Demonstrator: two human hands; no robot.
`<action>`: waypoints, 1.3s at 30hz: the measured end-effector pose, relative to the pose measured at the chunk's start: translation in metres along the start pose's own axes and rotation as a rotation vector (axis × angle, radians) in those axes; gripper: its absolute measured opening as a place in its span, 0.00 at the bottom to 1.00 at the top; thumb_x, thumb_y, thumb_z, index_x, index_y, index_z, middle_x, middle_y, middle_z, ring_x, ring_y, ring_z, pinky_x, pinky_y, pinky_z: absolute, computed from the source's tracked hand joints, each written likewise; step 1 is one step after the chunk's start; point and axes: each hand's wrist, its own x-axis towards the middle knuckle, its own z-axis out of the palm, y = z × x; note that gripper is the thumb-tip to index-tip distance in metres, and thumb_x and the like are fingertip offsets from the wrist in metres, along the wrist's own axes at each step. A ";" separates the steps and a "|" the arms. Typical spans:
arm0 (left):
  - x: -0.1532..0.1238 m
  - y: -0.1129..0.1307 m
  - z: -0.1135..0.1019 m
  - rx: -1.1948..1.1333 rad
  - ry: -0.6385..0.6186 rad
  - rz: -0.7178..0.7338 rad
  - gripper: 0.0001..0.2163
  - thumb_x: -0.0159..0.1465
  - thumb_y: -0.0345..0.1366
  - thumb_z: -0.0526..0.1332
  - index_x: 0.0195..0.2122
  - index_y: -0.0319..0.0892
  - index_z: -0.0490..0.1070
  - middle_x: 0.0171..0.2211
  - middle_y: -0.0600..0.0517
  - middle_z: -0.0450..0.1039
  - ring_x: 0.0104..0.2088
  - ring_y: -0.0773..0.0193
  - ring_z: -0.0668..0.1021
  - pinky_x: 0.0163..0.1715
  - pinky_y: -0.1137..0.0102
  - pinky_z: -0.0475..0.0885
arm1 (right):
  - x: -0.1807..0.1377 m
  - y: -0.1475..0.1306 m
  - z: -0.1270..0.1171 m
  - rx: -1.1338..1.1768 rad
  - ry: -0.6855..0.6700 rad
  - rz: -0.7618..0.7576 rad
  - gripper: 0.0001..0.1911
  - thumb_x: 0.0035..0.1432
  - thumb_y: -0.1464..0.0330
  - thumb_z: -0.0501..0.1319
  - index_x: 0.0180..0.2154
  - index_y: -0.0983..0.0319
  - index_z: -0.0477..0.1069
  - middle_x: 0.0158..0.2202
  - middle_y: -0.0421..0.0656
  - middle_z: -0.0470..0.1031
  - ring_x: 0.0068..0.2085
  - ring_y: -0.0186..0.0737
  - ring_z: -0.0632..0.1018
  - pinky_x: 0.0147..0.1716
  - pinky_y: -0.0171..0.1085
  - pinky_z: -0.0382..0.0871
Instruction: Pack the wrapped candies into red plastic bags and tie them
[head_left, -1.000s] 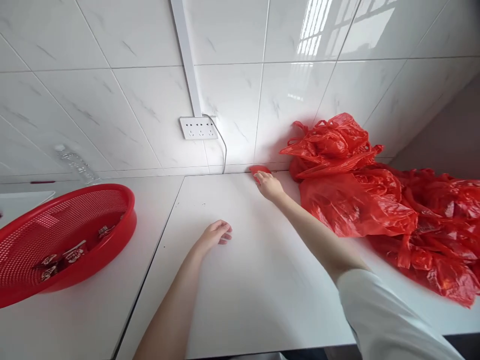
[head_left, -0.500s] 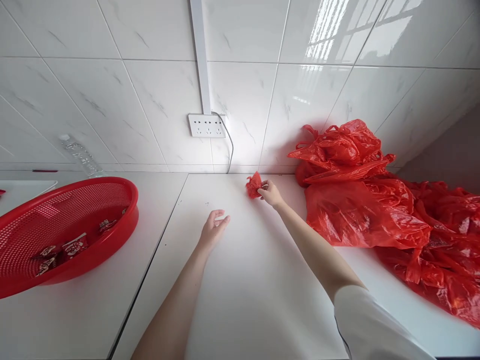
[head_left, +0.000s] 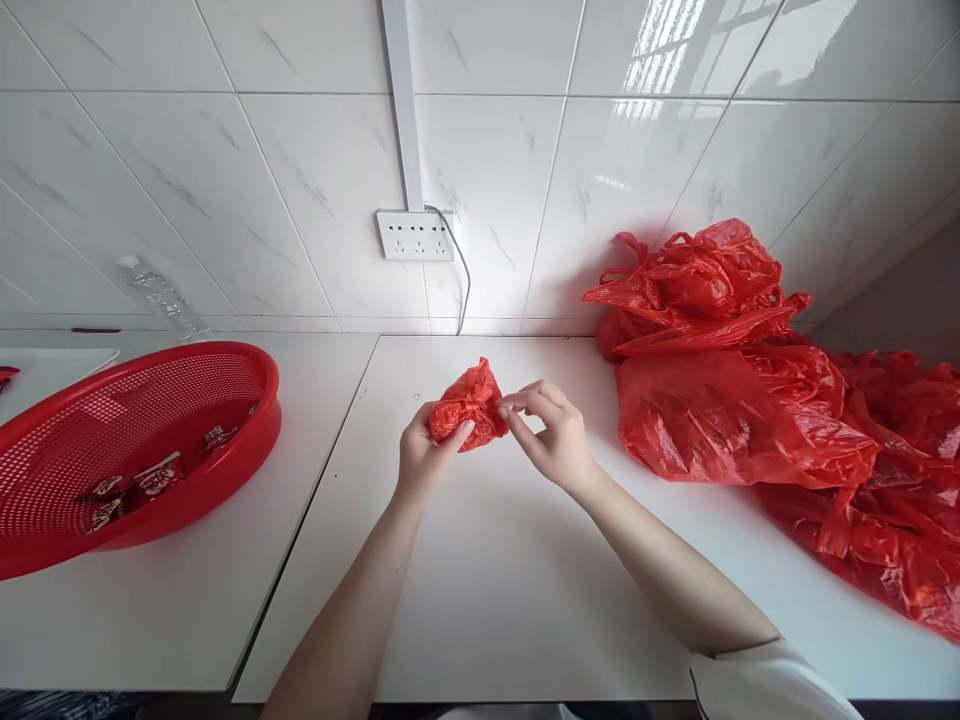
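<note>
A small crumpled red plastic bag, gathered into a bundle, is held above the white tabletop. My left hand grips its left side, with the thumb across the front. On the right, my right hand pinches the bag's edge between thumb and fingertips. Whatever the bundle may contain is hidden by the plastic.
At the left stands a red perforated basket with several small wrapped packets in it. A clear plastic bottle is behind it. Red plastic bags are heaped on the right. A socket panel is on the tiled wall.
The red bag has come nearer, from the back of the table to between my hands. My left hand, open before, now grips it, and my right hand pinches its edge.
</note>
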 end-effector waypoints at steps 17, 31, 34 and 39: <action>0.002 0.004 -0.012 0.453 -0.235 0.349 0.12 0.68 0.37 0.58 0.51 0.48 0.72 0.47 0.49 0.70 0.46 0.62 0.74 0.44 0.67 0.73 | 0.000 0.006 -0.008 -0.182 -0.367 0.074 0.05 0.53 0.75 0.60 0.31 0.60 0.69 0.31 0.40 0.72 0.27 0.33 0.70 0.28 0.33 0.65; 0.001 -0.011 -0.013 0.756 -0.527 0.293 0.04 0.66 0.30 0.56 0.33 0.44 0.66 0.32 0.55 0.71 0.28 0.67 0.71 0.28 0.71 0.65 | -0.005 0.024 0.002 -0.179 -0.624 -0.029 0.06 0.63 0.73 0.55 0.36 0.60 0.71 0.36 0.42 0.72 0.29 0.32 0.70 0.28 0.33 0.62; -0.001 -0.014 -0.011 0.850 -0.556 0.388 0.07 0.66 0.28 0.53 0.33 0.44 0.67 0.30 0.55 0.70 0.26 0.67 0.69 0.27 0.71 0.62 | -0.005 0.031 0.003 -0.201 -0.718 -0.073 0.07 0.60 0.75 0.56 0.33 0.60 0.71 0.34 0.41 0.72 0.27 0.32 0.68 0.26 0.33 0.59; 0.002 -0.016 -0.013 0.788 -0.583 0.343 0.06 0.64 0.28 0.54 0.33 0.45 0.67 0.30 0.55 0.70 0.27 0.66 0.70 0.27 0.71 0.63 | -0.009 0.046 0.011 -0.161 -0.672 0.109 0.05 0.51 0.77 0.59 0.28 0.60 0.68 0.30 0.40 0.71 0.26 0.31 0.68 0.26 0.32 0.60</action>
